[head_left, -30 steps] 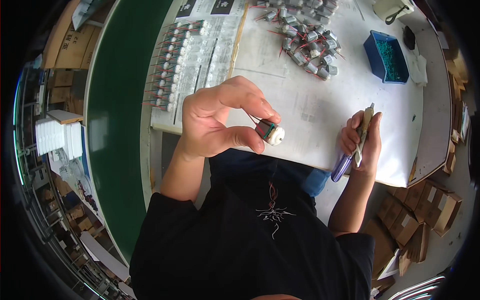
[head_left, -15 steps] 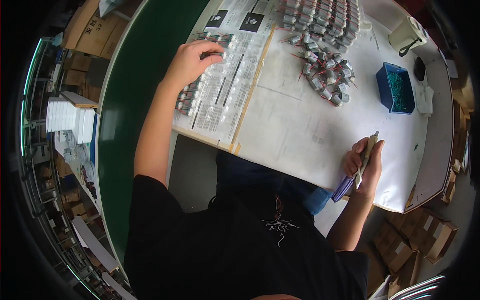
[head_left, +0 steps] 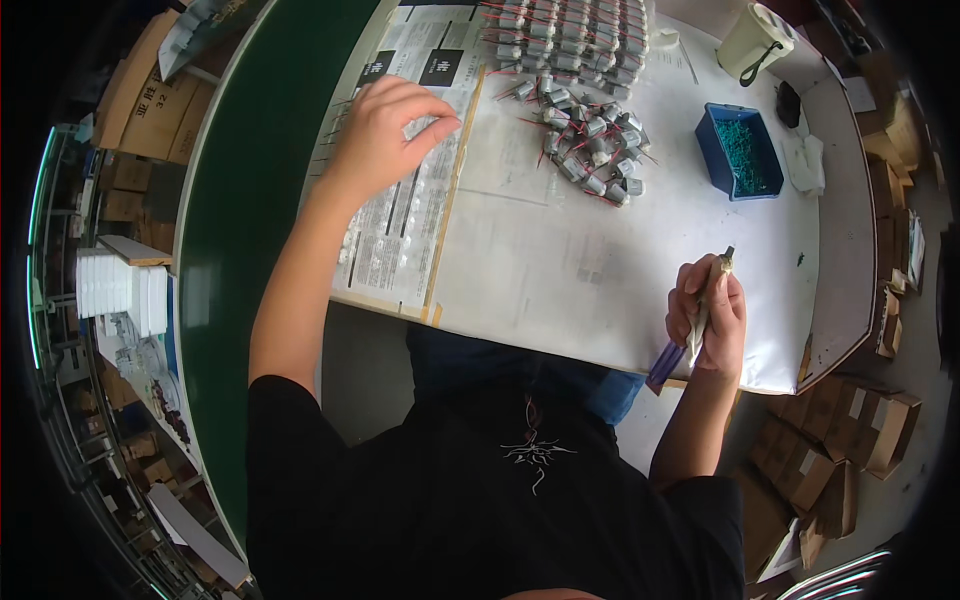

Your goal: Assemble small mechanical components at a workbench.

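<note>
The left hand (head_left: 395, 130) hovers above the printed white sheet (head_left: 395, 245), with thumb and index fingertips close together and the other fingers curled; I cannot tell whether anything is pinched. Beneath it, mostly hidden by hand and forearm, is a line of small motors with white ends (head_left: 348, 243), lying along the sheet's left edge.

The right hand (head_left: 710, 315), fingers wrapped tight, grips 1 slim pale tool with a dark grey tip (head_left: 728, 257); 1 translucent purple handle (head_left: 665, 367) juts out below the palm.

On the white tabletop (head_left: 510, 265), an open blue plastic bin (head_left: 712, 158) holds many tiny teal-green pieces (head_left: 750, 155). Behind it stands 1 cream container with a dark strap (head_left: 750, 40), its contents out of sight. Left of the bin lie a loose pile of silver-grey cylindrical motors with red wires (head_left: 597, 152) and, beyond, a tightly ranked block of similar motors (head_left: 575, 45).
</note>
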`<state>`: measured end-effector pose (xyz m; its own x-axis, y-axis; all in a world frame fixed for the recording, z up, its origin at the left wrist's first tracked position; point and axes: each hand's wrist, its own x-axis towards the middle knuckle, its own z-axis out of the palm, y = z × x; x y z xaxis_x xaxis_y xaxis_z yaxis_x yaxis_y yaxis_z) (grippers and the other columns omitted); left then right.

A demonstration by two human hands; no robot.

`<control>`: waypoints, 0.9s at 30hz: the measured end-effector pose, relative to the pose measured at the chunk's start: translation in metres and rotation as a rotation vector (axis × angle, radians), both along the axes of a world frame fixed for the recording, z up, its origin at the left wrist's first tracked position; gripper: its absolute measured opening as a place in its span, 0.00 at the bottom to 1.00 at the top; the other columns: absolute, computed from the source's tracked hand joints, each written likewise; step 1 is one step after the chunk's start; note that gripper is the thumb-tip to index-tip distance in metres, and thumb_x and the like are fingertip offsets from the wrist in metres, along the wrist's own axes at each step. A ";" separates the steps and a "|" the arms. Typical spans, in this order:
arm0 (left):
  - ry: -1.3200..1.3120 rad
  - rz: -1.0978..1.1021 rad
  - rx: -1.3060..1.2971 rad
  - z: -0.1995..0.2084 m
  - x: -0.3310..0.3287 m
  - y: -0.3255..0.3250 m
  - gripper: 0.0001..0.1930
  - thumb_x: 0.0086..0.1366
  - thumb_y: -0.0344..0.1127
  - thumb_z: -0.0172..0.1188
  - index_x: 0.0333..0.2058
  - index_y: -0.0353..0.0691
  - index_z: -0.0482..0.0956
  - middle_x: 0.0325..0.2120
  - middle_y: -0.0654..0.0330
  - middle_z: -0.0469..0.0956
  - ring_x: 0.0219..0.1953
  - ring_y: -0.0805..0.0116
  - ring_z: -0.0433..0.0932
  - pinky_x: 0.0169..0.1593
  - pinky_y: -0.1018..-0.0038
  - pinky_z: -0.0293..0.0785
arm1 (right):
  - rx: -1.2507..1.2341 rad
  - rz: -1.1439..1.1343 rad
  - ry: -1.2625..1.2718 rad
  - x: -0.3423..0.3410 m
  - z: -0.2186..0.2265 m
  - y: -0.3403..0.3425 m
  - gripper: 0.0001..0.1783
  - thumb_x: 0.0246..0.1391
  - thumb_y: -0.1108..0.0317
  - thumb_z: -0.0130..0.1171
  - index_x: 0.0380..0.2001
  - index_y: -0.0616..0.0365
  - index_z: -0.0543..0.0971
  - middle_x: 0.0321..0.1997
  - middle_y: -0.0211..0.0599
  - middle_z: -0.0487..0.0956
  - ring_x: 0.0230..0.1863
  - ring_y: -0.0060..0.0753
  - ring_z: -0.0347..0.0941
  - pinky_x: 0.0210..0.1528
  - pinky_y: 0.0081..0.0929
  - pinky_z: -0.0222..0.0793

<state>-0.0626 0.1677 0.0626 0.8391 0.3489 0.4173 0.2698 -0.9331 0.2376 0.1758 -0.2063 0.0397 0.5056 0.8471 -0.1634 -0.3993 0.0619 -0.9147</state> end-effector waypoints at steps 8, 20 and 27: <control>0.157 -0.204 0.284 -0.028 0.082 -0.048 0.12 0.60 0.32 0.65 0.41 0.52 0.89 0.33 0.65 0.83 0.43 0.63 0.82 0.54 0.67 0.75 | -0.790 -0.125 -1.479 0.125 0.057 0.080 0.10 0.59 0.66 0.68 0.43 0.54 0.85 0.40 0.46 0.85 0.40 0.57 0.80 0.42 0.45 0.76; 0.193 0.138 -0.108 -0.024 0.030 -0.095 0.11 0.60 0.40 0.75 0.34 0.43 0.82 0.28 0.60 0.82 0.35 0.54 0.83 0.44 0.61 0.78 | -0.933 -0.167 -1.454 0.142 0.028 0.088 0.09 0.57 0.66 0.66 0.40 0.55 0.85 0.38 0.50 0.86 0.42 0.58 0.82 0.44 0.47 0.77; -0.097 -0.122 -0.252 -0.030 0.041 -0.158 0.11 0.57 0.36 0.77 0.33 0.42 0.83 0.31 0.61 0.84 0.35 0.56 0.83 0.44 0.61 0.79 | -0.907 -0.333 -1.397 0.132 0.035 0.085 0.08 0.57 0.64 0.68 0.36 0.54 0.88 0.36 0.48 0.86 0.38 0.55 0.83 0.40 0.46 0.78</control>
<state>-0.0213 0.0094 0.0329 0.8416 0.3508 0.4107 0.1242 -0.8657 0.4850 0.3078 -0.1211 0.0746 0.7961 0.5739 0.1918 0.6037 -0.7313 -0.3174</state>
